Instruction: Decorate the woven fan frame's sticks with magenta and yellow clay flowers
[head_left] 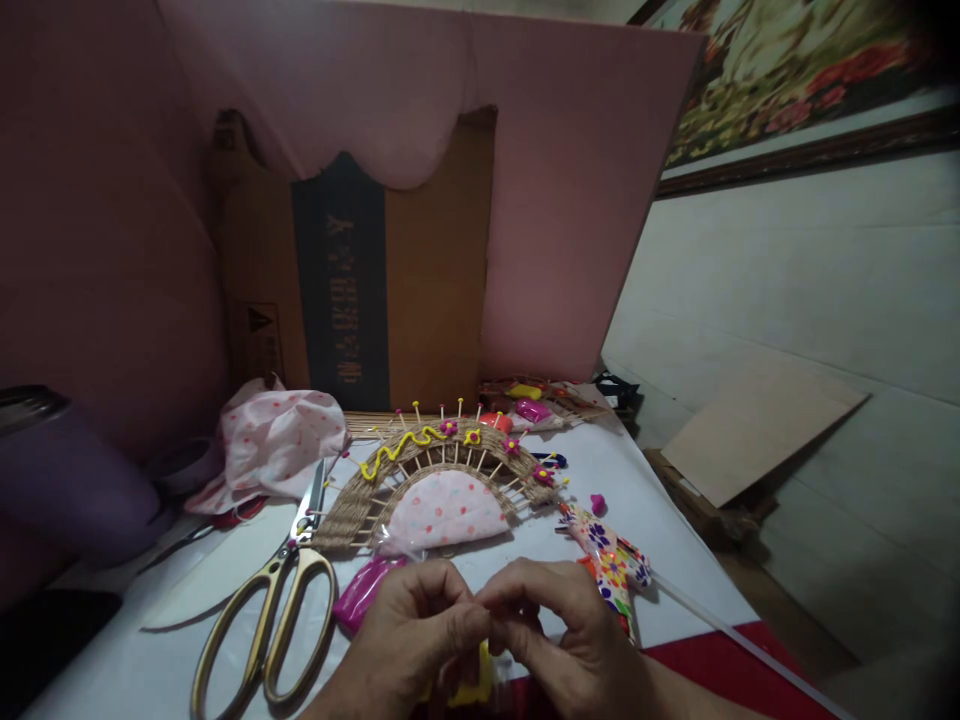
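Hands: left hand (420, 640) and right hand (577, 640) are brought together over the near part of the table (697, 600).
Fingers: thumb and forefinger are drawn into a close pinch on each side; whether a small piece is held between them cannot be told.
Yellow packet (475, 692): partly hidden below the hands; whether it is touched cannot be made out.
Fan (448, 508): laid flat beyond the hands, its arched edge turned away, with a cord band (349, 515) woven on thin sticks.
Handling: lightness is to be expected; the sticks are probably easily snapped and the trim easily dented, so the fan is best gripped by its spotted base, clear of the yellow squiggle (401, 448) and flowers (512, 445).
Magenta packet (367, 595): placed just beside the left hand, likely soft and a little slippery.
Glue gun (611, 560): laid right of the fan; that side is crowded by it.
Scissors (283, 560): left of the fan, partly over a white card (225, 570); reach from the left is hindered.
Back: spotted cloth (289, 440) is heaped before the cardboard (431, 290).
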